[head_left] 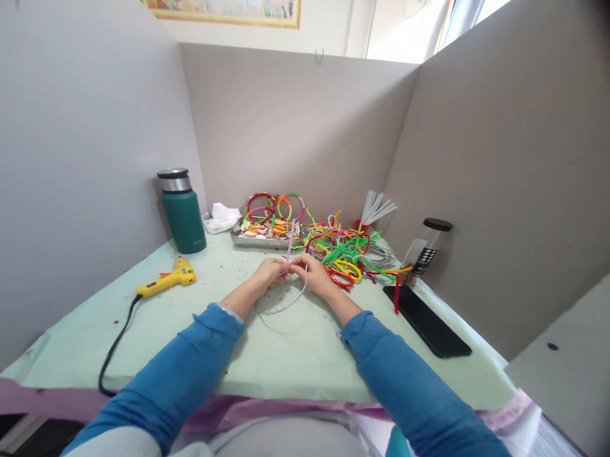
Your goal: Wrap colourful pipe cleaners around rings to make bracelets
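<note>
Got a green thermos point(185, 223) on the desk point(300, 368), left side, black smartphone point(431, 324) lying flat on the right, gold-framed picture point(227, 6) up behind the partition point(296, 122).

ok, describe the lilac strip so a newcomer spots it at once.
On the pale green tabletop, find where the left hand and right hand meet, nearer than the metal tray. The lilac strip sticks up from there, seen against the tray. Straight and nearly upright, it differs from the thin grey wire curving below the hands.
</note>
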`<state>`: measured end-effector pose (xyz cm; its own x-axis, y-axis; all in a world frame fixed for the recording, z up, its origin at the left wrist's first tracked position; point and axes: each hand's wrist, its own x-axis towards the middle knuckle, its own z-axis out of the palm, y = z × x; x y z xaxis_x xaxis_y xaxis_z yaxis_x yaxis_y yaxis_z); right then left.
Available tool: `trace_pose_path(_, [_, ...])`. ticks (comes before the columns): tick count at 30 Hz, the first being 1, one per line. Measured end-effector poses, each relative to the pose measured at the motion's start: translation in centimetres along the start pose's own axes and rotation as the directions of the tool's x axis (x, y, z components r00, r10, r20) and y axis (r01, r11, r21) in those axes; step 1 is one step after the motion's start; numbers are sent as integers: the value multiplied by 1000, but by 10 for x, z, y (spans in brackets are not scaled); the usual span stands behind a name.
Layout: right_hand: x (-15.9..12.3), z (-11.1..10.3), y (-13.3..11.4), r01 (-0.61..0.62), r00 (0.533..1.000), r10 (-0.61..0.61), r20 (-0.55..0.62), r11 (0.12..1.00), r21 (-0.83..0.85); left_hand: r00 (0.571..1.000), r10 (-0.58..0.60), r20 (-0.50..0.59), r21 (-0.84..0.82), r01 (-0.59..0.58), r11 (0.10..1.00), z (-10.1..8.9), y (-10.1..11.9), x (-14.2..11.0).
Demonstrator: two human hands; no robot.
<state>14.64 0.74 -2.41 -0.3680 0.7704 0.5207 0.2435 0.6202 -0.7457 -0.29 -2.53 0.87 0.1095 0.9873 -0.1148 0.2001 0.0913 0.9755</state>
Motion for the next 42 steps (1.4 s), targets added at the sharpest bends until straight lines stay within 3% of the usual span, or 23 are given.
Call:
trace_pose_path(6, [0, 0, -2, -9, 1000, 9, -16, 1000, -14, 999, 28, -24, 42, -26, 999, -1, -7, 5])
trace_pose_path(11, [-1, 0, -3, -40, 999, 39, -37, 999, -3, 949, 269, -161, 300, -213, 930, -3, -16, 15])
trace_pose_path(15, [0, -1, -2, -74, 997, 75, -35, 997, 32, 915, 377, -147, 407, -291, 866, -4, -18, 18])
trace_pose_path(25, [1, 0, 0, -87, 994, 90, -55, 994, 60, 939, 331, -90, 336, -284, 898, -5, -17, 19])
trace_pose_path(33, [-1, 2, -5, -63, 996, 64, -56, 998, 27, 948, 240, -211, 224, -192, 955, -3, -16, 15])
trace_pose_path(42, [-1, 1, -7, -53, 997, 54, -48, 998, 15, 918, 339, -205, 404, -236, 884, -6, -15, 17])
